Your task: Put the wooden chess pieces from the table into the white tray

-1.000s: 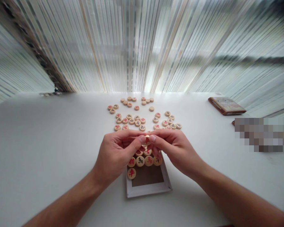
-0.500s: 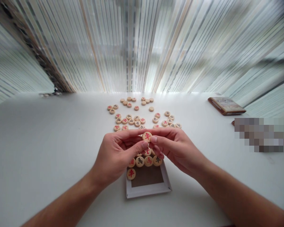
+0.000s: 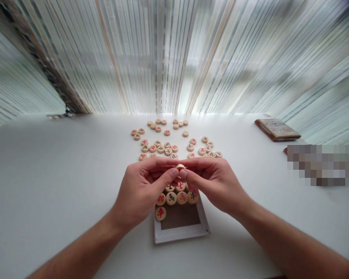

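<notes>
My left hand [image 3: 141,190] and my right hand [image 3: 213,182] meet above a shallow white-rimmed box [image 3: 180,232] with a brown floor. Between their thumbs and forefingers they pinch one round wooden chess piece [image 3: 180,167], now tilted so only its rim shows. Several pieces with red and black characters lie in rows in the box [image 3: 171,198], partly hidden under my fingers. Beyond the hands, many loose pieces [image 3: 174,141] are scattered on the white table [image 3: 61,174].
A brown flat box [image 3: 277,129] lies at the table's far right, with a blurred-out patch just in front of it. Striped sheer curtains hang behind the table's far edge.
The held piece showed its red character face half a second ago; it has since been turned edge-on between my fingertips. Both hands stay in the same place.
</notes>
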